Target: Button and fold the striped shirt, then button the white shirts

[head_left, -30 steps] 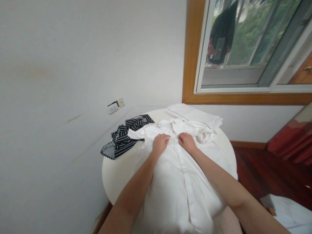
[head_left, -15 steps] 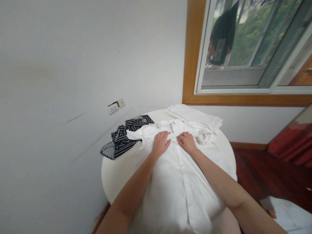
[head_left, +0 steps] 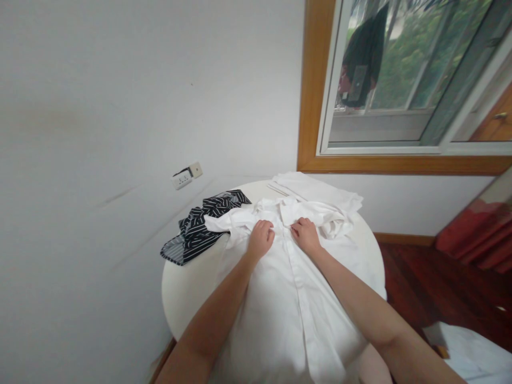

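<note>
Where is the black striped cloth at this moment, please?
In the head view, the black striped cloth lies on the left side of the white table, below the wall socket and beside the spread white shirt.

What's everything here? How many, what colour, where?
Round white table: 1, white, lower middle
White cloth shirt: 1, white, on the table
Folded white cloth: 1 or more, white, table's far side
Striped black cloth: 1, black with white, table's left
White wall: 1, white, behind
White rectangular socket: 1, white, on the wall
Beige square plate: 1, beige, beside the socket
Wood-framed window: 1, brown, upper right
Dark hanging thing: 1, blackish, through the window
Red cloth curtain: 1, mostly red, right
Wooden floor: 1, dark red, right
Pale unclear thing: 1, whitish, bottom right
Left hand: 1, bare, on the shirt
Right hand: 1, bare, on the shirt
</note>
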`<state>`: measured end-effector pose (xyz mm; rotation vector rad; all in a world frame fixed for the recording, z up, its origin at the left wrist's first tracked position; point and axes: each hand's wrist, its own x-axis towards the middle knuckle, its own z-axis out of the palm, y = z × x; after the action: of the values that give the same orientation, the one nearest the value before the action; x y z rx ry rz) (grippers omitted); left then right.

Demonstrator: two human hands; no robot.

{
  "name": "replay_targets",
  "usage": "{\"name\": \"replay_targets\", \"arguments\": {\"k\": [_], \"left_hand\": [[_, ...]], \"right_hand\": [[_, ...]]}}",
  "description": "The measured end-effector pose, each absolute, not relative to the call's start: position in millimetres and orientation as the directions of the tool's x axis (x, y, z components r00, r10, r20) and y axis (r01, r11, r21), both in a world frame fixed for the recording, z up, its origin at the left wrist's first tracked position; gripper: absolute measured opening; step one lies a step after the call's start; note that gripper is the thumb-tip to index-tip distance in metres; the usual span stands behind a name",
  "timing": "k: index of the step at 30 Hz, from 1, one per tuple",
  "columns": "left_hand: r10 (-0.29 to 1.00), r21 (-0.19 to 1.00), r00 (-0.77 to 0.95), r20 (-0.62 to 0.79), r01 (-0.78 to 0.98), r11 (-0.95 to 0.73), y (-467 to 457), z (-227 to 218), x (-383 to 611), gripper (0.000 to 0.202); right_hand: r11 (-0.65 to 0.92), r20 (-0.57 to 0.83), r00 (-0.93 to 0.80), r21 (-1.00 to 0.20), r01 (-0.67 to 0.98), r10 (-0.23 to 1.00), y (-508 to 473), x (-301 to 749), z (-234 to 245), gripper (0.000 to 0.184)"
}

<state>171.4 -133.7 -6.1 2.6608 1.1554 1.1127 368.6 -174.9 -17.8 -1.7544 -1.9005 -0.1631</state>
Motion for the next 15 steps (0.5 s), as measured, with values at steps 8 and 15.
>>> {"name": "replay_targets", "arguments": {"k": [8, 15], "left_hand": [[0.716, 0.313, 0.508, 0.479, 0.663, -0.680, -138.3, -4.4, 163.4, 0.023], [0.693, 0.212, 0.607, 0.389, 0.673, -0.709, -138.5, -7.1, 171.0, 0.020]], "right_hand": [[0.192, 0.465, 0.284, -0.741, 0.644, 0.838, -176.9, 387.8, -16.6, 0.025], [0.163, 0.457, 0.048, -0.411, 0.897, 0.888, -181.7, 379.8, -3.3, 0.039]]}}
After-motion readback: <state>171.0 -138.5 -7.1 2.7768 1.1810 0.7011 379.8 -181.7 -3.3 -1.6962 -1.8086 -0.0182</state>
